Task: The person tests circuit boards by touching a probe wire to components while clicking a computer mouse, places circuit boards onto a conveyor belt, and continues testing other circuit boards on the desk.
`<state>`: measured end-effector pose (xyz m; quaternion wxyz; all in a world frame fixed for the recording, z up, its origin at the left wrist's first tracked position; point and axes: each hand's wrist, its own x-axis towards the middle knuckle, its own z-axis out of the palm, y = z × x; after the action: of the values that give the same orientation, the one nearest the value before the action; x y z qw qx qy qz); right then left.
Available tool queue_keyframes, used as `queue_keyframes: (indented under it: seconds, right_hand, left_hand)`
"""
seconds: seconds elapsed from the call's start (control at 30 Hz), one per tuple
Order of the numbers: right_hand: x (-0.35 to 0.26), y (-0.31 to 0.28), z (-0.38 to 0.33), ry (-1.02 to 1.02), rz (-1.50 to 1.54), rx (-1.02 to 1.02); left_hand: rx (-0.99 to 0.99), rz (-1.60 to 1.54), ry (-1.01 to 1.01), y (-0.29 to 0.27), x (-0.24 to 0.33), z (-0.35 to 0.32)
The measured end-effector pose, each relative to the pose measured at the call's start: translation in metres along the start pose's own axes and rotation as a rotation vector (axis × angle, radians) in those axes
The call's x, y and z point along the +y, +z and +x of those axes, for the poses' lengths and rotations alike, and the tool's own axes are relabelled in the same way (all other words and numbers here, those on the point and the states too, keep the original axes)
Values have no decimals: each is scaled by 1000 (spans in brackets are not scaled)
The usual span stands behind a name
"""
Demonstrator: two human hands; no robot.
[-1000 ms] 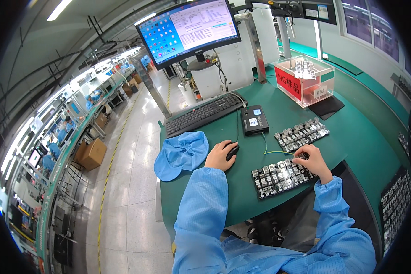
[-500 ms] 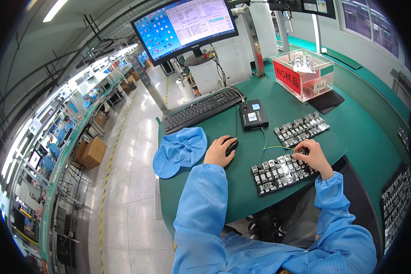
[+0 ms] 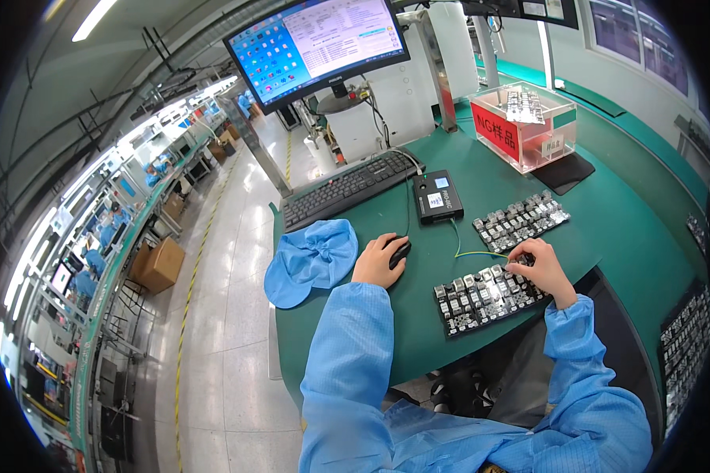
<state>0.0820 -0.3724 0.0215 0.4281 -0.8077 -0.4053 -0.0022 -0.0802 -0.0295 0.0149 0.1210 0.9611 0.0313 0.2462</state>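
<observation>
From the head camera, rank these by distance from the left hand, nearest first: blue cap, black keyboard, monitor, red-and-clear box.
1. Blue cap: just left of the left hand, which rests on the mouse.
2. Black keyboard: behind the hand, toward the desk's back edge.
3. Red-and-clear box: far right rear.
4. Monitor: raised at the back.

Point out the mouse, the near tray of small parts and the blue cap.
mouse (image 3: 400, 252), head view, black front end past the left hand's fingers.
near tray of small parts (image 3: 473, 299), head view, middle rows.
blue cap (image 3: 312, 260), head view, crumpled centre.
</observation>
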Motion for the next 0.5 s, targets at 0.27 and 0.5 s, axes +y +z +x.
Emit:
queue_keyframes:
  seconds: [0.27, 0.5]
  right_hand:
    - [-2, 2, 0, -94, -73, 70]
    - [-2, 1, 0, -65, -48, 54]
  left_hand:
    - [3, 8, 3, -1, -1, -1]
    - [-27, -17, -27, -4, 2, 1]
